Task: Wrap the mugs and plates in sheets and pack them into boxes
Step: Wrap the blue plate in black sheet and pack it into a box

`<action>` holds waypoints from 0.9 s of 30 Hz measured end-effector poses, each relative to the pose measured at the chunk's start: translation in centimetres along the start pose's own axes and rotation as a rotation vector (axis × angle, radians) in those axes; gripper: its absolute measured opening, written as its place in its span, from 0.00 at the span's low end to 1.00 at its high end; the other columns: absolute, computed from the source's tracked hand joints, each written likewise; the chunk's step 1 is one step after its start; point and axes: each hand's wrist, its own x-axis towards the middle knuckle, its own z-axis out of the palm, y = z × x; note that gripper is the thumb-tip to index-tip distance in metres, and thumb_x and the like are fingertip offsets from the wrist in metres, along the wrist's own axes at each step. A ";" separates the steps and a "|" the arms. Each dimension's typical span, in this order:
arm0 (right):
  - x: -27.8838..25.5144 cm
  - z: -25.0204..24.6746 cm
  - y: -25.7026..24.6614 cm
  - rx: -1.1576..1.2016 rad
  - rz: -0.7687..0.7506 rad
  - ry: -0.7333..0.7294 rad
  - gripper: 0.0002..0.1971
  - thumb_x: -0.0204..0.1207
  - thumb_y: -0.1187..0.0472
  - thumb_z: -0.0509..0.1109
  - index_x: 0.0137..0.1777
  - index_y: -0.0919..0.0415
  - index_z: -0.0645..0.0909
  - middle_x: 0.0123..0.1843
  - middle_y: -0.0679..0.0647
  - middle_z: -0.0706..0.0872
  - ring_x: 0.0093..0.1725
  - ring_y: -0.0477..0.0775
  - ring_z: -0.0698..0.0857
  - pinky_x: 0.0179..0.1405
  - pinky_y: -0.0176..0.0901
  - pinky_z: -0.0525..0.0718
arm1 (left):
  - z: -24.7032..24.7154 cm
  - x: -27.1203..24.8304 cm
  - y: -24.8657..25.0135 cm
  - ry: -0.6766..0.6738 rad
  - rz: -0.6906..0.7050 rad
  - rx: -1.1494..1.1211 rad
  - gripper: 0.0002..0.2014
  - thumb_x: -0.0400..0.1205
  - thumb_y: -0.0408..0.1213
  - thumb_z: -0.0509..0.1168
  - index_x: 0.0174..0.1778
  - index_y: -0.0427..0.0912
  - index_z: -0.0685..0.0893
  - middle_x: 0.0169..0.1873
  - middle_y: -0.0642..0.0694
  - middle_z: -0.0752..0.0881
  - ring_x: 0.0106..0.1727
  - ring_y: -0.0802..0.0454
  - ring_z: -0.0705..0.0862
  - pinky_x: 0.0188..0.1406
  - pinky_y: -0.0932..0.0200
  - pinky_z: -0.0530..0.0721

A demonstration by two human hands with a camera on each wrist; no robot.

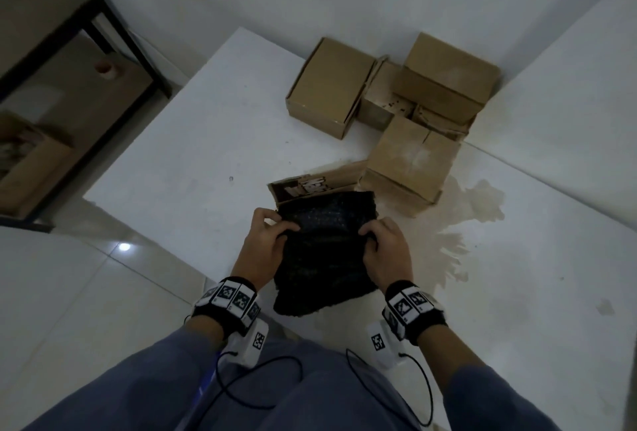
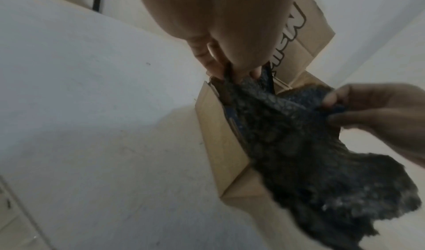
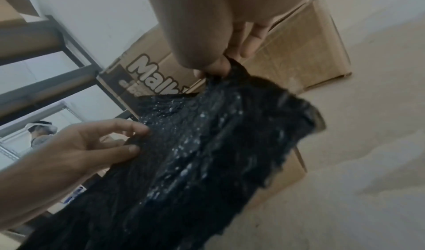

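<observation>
Both hands work at a black bubble-wrap sheet [image 1: 324, 248] that drapes over the open box [image 1: 312, 186] nearest the person on the white bench [image 1: 193, 141]. The left hand [image 1: 265, 241] pinches the sheet's left edge, its fingers [image 2: 241, 63] curled round a bunched fold just at the box's near corner. The right hand [image 1: 386, 248] pinches the right edge the same way, thumb and fingers [image 3: 216, 66] closed on a gathered tip of the sheet. The sheet is stretched between the two hands; its far part lies over the mouth of the box, and its ragged near end hangs down toward the bench edge in front of the person. What lies under the sheet cannot be told. The box's raised flap [image 3: 147, 76] bears large printed letters. Beyond it, toward the far right corner of the bench, stand four more cardboard boxes [image 1: 410, 100] close together, some shut, one open between them. A brownish stain [image 1: 472, 210] spreads on the bench just right of the hands. To the left of the bench stands a dark metal shelf rack [image 1: 113, 24] with cardboard on its lower levels. Both wrists carry bands with black-and-white square markers [image 1: 227, 296], and thin black cables [image 1: 262, 382] loop below them over the person's blue sleeves.
</observation>
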 end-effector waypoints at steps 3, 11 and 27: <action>0.8 -0.8 0.3 -0.014 -0.173 0.032 0.15 0.68 0.80 0.63 0.47 0.64 0.83 0.44 0.56 0.77 0.44 0.59 0.77 0.39 0.46 0.73 | -0.6 -0.5 0.5 0.020 0.077 0.005 0.13 0.82 0.23 0.66 0.57 0.41 0.88 0.54 0.45 0.72 0.42 0.54 0.78 0.44 0.57 0.84; 3.0 -1.9 0.5 -0.060 -0.314 -0.070 0.16 0.62 0.77 0.64 0.45 0.61 0.83 0.41 0.54 0.71 0.42 0.57 0.72 0.38 0.43 0.63 | 0.0 -2.3 1.2 -0.058 0.232 0.129 0.10 0.83 0.27 0.65 0.56 0.37 0.89 0.48 0.43 0.74 0.45 0.50 0.77 0.41 0.61 0.81; 4.2 -2.4 0.3 -0.428 -0.227 -0.235 0.31 0.64 0.61 0.72 0.72 0.57 0.77 0.61 0.63 0.73 0.57 0.64 0.76 0.50 0.53 0.80 | 1.8 -2.3 4.2 0.054 0.125 0.358 0.16 0.79 0.35 0.70 0.63 0.43 0.85 0.46 0.43 0.81 0.42 0.44 0.82 0.37 0.50 0.82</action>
